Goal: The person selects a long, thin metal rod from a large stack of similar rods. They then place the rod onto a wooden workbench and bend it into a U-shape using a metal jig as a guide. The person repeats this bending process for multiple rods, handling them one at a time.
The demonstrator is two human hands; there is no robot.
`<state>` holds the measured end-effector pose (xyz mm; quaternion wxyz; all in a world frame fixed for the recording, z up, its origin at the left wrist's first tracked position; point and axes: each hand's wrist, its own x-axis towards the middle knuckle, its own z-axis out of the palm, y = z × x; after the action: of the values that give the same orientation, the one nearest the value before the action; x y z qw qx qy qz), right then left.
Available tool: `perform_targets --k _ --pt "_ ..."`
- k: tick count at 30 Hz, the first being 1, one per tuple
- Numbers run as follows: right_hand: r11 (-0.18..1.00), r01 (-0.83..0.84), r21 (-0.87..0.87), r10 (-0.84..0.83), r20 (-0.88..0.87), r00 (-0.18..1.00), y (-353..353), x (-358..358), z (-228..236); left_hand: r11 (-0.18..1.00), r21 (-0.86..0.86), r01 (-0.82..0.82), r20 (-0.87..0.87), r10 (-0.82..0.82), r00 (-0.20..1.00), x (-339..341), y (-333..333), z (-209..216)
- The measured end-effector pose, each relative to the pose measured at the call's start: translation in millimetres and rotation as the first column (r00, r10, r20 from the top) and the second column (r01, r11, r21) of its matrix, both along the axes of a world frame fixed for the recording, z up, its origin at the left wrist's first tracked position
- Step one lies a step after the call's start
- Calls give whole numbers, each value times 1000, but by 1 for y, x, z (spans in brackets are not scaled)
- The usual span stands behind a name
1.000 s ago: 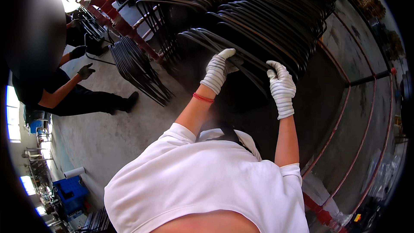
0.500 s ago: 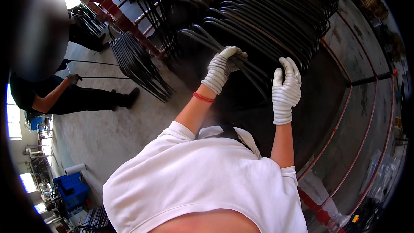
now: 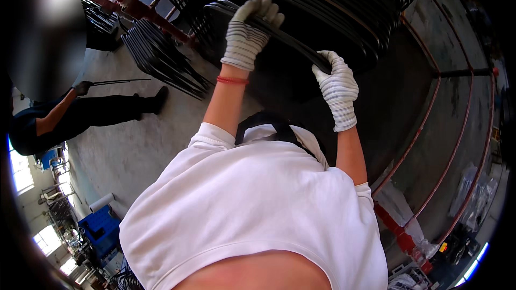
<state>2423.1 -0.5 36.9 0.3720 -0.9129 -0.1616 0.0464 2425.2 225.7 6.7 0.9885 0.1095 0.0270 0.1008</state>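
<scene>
Both of my hands wear white striped work gloves. My left hand (image 3: 250, 29) is curled around a few dark bent metal rods (image 3: 295, 46) near their left bend. My right hand (image 3: 338, 86) is closed on the same rods at their right end. The rods lie close together and slant down to the right. Just beyond them is a large stack of similar bent rods (image 3: 333, 13), nested in a row. Shadow hides where the lower parts of the held rods run.
Another stack of bent rods (image 3: 161, 59) leans by a red metal frame (image 3: 129, 8) at the left. A co-worker in dark clothes (image 3: 97, 115) stands there, holding thin rods. Curved reddish rails (image 3: 465, 96) run along my right. A blue crate (image 3: 101, 231) is at lower left.
My right hand, apart from the rods before, now grips their right end. My left hand has moved left and away from me with the rods, which now lie closer together.
</scene>
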Motion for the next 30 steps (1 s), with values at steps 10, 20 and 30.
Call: perform_targets --k 10,20,30 --pt "933 -13 359 180 -435 882 -14 8 31 998 -64 29 99 -22 995 -30 17 25" --pt "886 65 459 183 -477 860 -102 2 65 992 49 115 261 -124 957 -56 -10 56" --pt "850 239 470 3 -457 890 -221 -29 79 913 87 398 220 -407 887 -55 -116 64"
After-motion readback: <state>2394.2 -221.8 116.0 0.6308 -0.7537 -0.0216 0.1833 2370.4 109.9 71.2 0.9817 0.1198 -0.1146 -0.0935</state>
